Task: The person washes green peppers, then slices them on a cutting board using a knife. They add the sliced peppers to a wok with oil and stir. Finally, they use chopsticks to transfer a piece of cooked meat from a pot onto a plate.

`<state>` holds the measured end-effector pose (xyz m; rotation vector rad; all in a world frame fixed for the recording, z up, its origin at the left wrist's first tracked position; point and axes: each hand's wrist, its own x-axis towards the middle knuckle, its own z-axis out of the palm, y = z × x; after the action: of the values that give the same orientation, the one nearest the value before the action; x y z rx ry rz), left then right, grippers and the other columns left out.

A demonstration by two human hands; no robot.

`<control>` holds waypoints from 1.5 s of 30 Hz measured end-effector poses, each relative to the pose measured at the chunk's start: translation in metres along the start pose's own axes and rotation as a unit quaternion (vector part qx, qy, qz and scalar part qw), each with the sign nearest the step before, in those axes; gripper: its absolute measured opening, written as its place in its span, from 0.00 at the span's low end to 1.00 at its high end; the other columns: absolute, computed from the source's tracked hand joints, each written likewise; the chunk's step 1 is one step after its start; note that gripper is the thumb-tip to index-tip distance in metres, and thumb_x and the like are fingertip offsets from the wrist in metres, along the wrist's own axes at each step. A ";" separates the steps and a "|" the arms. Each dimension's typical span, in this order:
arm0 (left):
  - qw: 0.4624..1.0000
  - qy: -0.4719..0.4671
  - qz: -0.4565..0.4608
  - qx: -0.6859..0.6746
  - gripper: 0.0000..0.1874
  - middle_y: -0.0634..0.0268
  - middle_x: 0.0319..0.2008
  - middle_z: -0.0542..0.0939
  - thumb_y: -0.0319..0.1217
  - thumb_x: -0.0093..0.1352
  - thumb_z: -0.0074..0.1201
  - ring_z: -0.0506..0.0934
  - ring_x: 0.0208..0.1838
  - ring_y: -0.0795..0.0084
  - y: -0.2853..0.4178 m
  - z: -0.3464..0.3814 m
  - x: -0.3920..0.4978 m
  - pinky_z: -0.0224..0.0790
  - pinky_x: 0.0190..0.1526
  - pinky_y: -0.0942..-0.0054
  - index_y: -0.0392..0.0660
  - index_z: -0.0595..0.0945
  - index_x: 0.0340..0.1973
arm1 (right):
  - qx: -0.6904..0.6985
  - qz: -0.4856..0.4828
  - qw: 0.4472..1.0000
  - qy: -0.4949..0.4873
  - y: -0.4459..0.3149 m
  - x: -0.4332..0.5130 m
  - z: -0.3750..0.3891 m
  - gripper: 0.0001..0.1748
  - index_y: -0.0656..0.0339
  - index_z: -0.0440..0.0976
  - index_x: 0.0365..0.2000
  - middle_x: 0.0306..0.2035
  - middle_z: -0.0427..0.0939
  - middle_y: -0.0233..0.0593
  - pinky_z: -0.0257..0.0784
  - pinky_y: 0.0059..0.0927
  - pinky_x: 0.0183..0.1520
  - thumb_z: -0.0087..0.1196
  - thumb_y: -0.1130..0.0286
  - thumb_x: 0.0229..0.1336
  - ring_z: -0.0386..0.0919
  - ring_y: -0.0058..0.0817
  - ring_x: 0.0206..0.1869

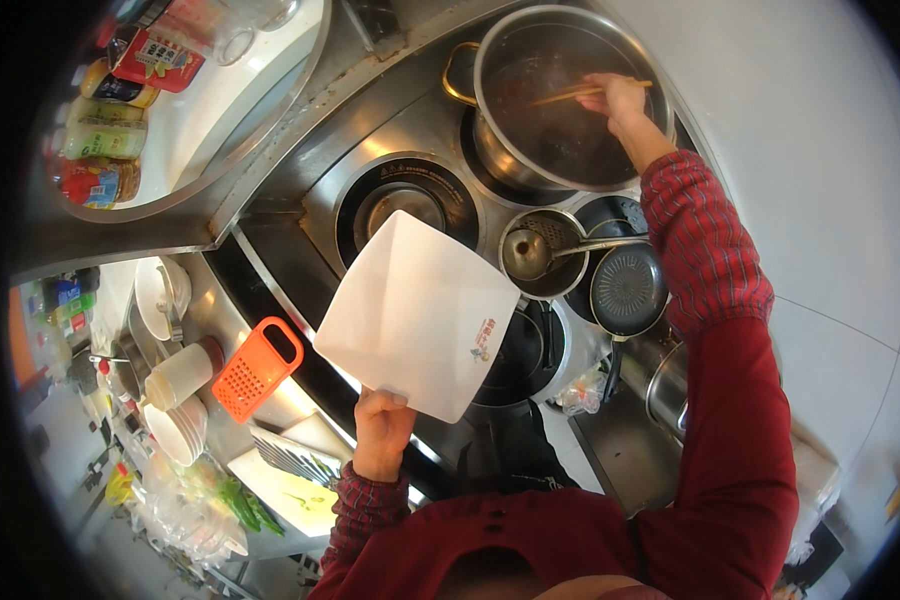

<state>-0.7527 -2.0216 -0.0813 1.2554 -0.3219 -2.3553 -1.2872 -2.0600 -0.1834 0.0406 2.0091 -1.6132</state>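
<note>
A pair of wooden chopsticks [562,94] is gripped in my right hand [615,101], above a large steel stockpot [487,112]. Their tips point down toward the dark liquid [547,64], where a little steam blurs reddish pieces; I cannot tell whether they touch it. My left hand [384,424] holds a square white bowl [420,300] by its near edge, thumb on the rim. Nothing lies in that bowl, and its inner side bears print. It is held over the stove front, partly covering a round burner [407,202] behind it.
Beside the stockpot, a steel ladle [529,253] rests in a smaller pot [544,281]. A black frying pan [628,289] hangs or leans to its right. On the left counter are an orange grater [259,369], a squeeze bottle [184,373], stacked white bowls [176,429], green peppers [238,504] and a cutting board [285,491].
</note>
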 end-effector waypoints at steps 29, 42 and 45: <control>1.000 0.017 -0.017 0.013 0.41 0.56 0.53 0.75 0.21 0.46 0.47 0.72 0.59 0.54 0.003 -0.006 0.004 0.65 0.62 0.54 0.37 0.69 0.60 | -0.247 -0.203 0.939 -0.125 -0.074 -0.020 0.005 0.12 0.68 0.80 0.38 0.32 0.84 0.42 0.63 0.19 0.18 0.54 0.67 0.64 0.80 0.24 0.22; 0.999 0.007 -0.033 -0.031 0.38 0.57 0.51 0.76 0.17 0.48 0.47 0.74 0.57 0.55 -0.004 0.006 0.011 0.67 0.59 0.58 0.38 0.70 0.59 | -0.308 -0.265 0.905 -0.123 -0.022 0.034 0.049 0.13 0.68 0.81 0.32 0.25 0.83 0.42 0.76 0.23 0.28 0.59 0.65 0.60 0.82 0.26 0.22; 0.999 0.000 -0.023 -0.032 0.38 0.57 0.51 0.77 0.17 0.48 0.47 0.74 0.57 0.56 -0.009 0.009 0.018 0.68 0.59 0.59 0.37 0.71 0.59 | -0.275 -0.257 0.923 -0.081 -0.004 0.043 0.058 0.15 0.70 0.80 0.28 0.19 0.82 0.45 0.78 0.24 0.29 0.60 0.64 0.58 0.84 0.28 0.22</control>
<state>-0.7718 -2.0229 -0.0927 1.2457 -0.2187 -2.3852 -1.3021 -2.1270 -0.2061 -0.8638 2.3842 -1.2010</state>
